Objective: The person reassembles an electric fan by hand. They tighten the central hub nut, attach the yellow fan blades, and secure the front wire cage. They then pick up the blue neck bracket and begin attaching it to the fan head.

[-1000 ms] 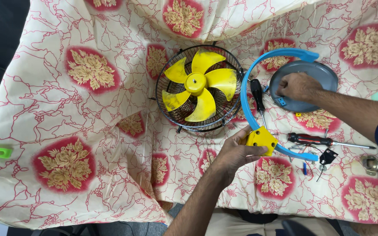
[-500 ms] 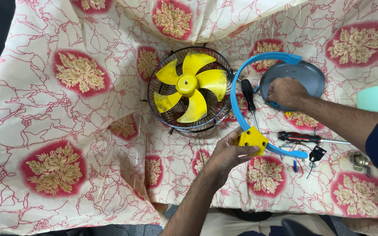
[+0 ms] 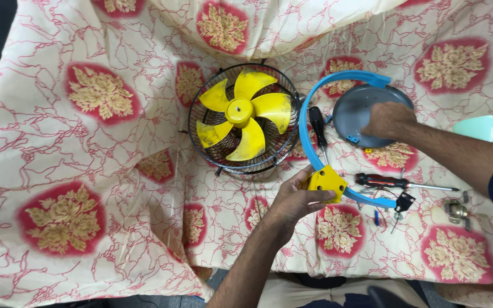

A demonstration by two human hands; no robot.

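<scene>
— Two hands are busy here. What does each one have?

— The left hand (image 3: pixel 295 202) grasps a yellow plastic block (image 3: pixel 326 181) fixed on a blue curved bracket (image 3: pixel 305 122); the thumb lies along the block's left edge and the fingers wrap under it. The right hand (image 3: pixel 390 120) rests on a grey round plate (image 3: pixel 355 111), fingers curled down over its right part. I cannot tell whether they pinch anything beneath them.

— Where does the bracket sit?

— It arcs from the yellow block up and over the top of the grey plate, and its lower end runs right, under the red-handled screwdriver (image 3: pixel 392 182). The plate lies inside the arc, near its upper end.

— And just around the hands?

— A black-handled screwdriver (image 3: pixel 317 126) lies just inside the blue arc, between it and the plate, tip pointing toward the yellow block. The red-handled one lies to the right of the block, its shaft pointing right. Below it there is a small black part with thin wires (image 3: pixel 401 204), and further right a small metal fitting (image 3: pixel 455 210).

— Further out?

— A black wire fan guard (image 3: pixel 201 108) with a yellow five-bladed fan (image 3: pixel 241 113) inside lies left of the bracket, just beside it. Everything rests on a cream cloth with red floral medallions (image 3: pixel 98 91) — it covers the whole bench. A pale green object (image 3: pixel 489 128) shows at the right edge, partly behind the right forearm.
</scene>
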